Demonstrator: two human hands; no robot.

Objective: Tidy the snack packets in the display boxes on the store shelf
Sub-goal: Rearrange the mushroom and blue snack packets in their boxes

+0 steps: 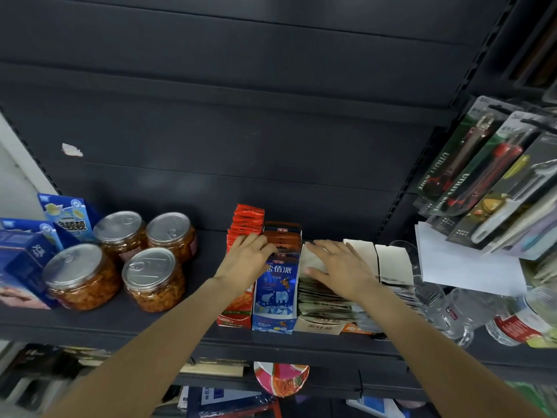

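Three display boxes stand side by side on the dark shelf (193, 330). The red box (235, 315) on the left holds upright red packets (247, 218). The blue box (275, 300) in the middle holds brown and black packets (283, 233). The beige box (319, 325) on the right holds flat grey-green packets (319, 300). My left hand (245, 260) rests on top of the packets where the red and blue boxes meet, fingers curled over them. My right hand (337, 268) lies flat, fingers spread, pressing on the packets in the beige box.
Four jars with metal lids (150, 276) and blue cartons (67, 218) stand at the left. Clear glasses (434, 300), a water bottle (518, 324) and white paper (464, 267) crowd the right. Utility knife packs (488, 164) hang at the right above them.
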